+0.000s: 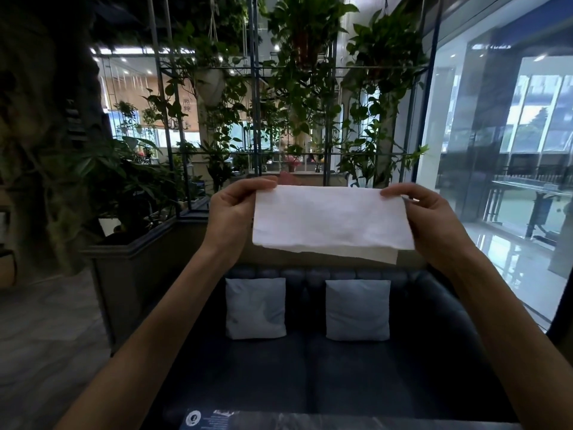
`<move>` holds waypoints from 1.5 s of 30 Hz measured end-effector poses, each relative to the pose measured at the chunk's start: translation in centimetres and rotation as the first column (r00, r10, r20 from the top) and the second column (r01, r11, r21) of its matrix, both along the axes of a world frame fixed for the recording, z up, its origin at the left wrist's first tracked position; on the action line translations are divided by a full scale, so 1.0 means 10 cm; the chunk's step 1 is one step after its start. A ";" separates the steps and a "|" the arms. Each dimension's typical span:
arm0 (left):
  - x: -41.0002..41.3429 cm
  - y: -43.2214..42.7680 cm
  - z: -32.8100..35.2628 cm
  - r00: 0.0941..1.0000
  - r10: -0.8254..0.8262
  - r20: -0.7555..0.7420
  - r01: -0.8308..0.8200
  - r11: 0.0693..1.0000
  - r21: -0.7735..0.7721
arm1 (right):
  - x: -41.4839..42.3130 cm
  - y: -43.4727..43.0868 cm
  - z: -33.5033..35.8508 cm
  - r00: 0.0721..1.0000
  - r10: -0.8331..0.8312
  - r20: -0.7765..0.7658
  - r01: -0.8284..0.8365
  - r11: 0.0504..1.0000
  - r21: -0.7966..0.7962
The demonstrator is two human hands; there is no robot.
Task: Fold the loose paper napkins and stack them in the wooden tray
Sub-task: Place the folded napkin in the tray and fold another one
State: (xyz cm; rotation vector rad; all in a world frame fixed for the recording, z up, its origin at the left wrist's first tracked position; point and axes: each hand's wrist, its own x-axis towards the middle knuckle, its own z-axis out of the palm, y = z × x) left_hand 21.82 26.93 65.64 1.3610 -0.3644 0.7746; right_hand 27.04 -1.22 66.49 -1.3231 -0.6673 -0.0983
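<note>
A white paper napkin (331,218) hangs in the air in front of me, folded in half into a wide rectangle, with the back layer sticking out below the front one at the lower right. My left hand (231,212) pinches its top left corner. My right hand (431,218) pinches its top right corner. Both arms are stretched out at chest height. No wooden tray shows in this view.
Below the napkin stands a dark sofa (325,373) with two pale cushions (255,307). A grey table edge (356,422) with a printed package (207,418) lies at the bottom. A planter (136,240) is on the left, a glass wall (508,169) on the right.
</note>
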 end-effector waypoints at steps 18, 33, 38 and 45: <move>-0.12 0.06 0.03 0.991 0.111 -0.069 -0.103 0.988 0.113 | -0.08 0.00 0.06 0.989 -0.044 0.138 0.057 0.994 -0.094; -0.11 -0.43 -0.12 0.940 -0.061 -0.336 0.199 0.897 0.395 | -0.17 0.57 0.66 0.692 0.108 0.713 0.531 0.592 -0.605; -0.04 -0.45 -0.13 0.964 -0.016 -0.264 0.064 0.983 0.172 | -0.18 0.44 0.11 0.862 -0.267 0.430 0.436 0.823 -0.364; -0.05 -0.41 -0.11 0.977 0.000 -0.216 0.029 0.991 0.128 | -0.21 0.69 -0.33 0.979 -0.123 0.165 0.135 0.989 -0.064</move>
